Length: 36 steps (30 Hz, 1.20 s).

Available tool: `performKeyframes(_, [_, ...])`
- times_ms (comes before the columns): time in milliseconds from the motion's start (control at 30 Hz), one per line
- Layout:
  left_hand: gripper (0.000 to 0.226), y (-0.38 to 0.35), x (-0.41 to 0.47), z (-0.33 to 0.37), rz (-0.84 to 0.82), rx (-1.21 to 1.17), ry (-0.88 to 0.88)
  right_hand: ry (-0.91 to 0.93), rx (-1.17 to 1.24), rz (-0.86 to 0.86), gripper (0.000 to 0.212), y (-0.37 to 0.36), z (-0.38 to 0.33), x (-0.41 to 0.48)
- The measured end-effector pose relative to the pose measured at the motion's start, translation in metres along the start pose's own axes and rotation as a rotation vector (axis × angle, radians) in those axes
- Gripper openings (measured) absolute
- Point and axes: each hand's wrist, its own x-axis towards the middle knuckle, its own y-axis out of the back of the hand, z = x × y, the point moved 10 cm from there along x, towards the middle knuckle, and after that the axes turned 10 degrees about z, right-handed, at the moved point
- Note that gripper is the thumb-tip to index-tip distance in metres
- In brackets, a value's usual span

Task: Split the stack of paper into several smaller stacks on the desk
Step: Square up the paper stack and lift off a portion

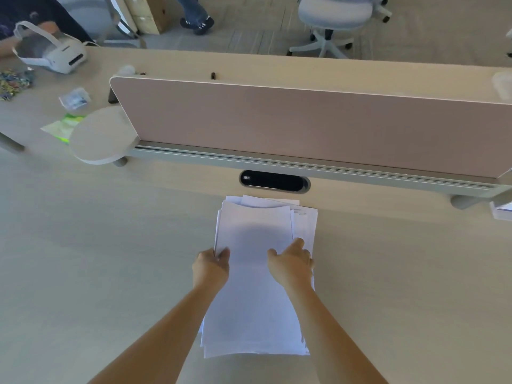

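Observation:
A loose stack of white paper [253, 300] lies in the middle of the pale wooden desk [97, 273], its sheets fanned unevenly at the far end. My left hand [210, 266] pinches the stack's left edge, thumb on top and fingers under the upper sheets. At the right edge, my right hand [292, 263] grips the upper sheets, thumb over the top sheet and fingers curled round the side. The upper sheets bow upward slightly at their far end, above printed pages underneath.
A pink divider panel [304, 126] on a grey rail bounds the desk's far side, with a black cable port [274, 181] just beyond the paper. More paper [502, 213] sits at the right edge. A round shelf [102, 137], a headset [55, 51] and small bags lie far left.

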Motion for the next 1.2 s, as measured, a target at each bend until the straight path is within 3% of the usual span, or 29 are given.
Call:
performKeyframes(67, [0.036,0.000,0.000,0.000,0.005,-0.006,-0.002,-0.034,0.024,-0.002,0.060,0.003,0.004,0.004])
performKeyframes(200, [0.038,0.000,0.000,-0.002,-0.003,-0.010,0.012,-0.146,0.327,-0.099,0.026,-0.003,0.014,0.008])
performKeyframes(333, [0.039,0.000,0.001,-0.003,-0.002,-0.018,0.036,-0.109,0.311,-0.103,0.043,-0.002,0.017,0.010])
performKeyframes(433, [0.042,0.001,0.000,-0.001,0.019,-0.010,0.028,-0.053,0.121,-0.064,0.058,0.001,0.017,0.011])
performKeyframes(833, [0.041,0.007,-0.006,0.006,0.061,0.005,-0.009,-0.108,-0.039,-0.006,0.040,-0.006,0.014,0.006])
performKeyframes(1033, [0.041,0.008,-0.008,0.009,0.082,0.020,-0.024,0.025,-0.080,0.004,0.046,-0.007,0.007,-0.001])
performKeyframes(1200, [0.043,0.010,-0.011,0.011,0.118,0.018,-0.039,0.013,-0.053,0.014,0.044,-0.004,0.007,0.001])
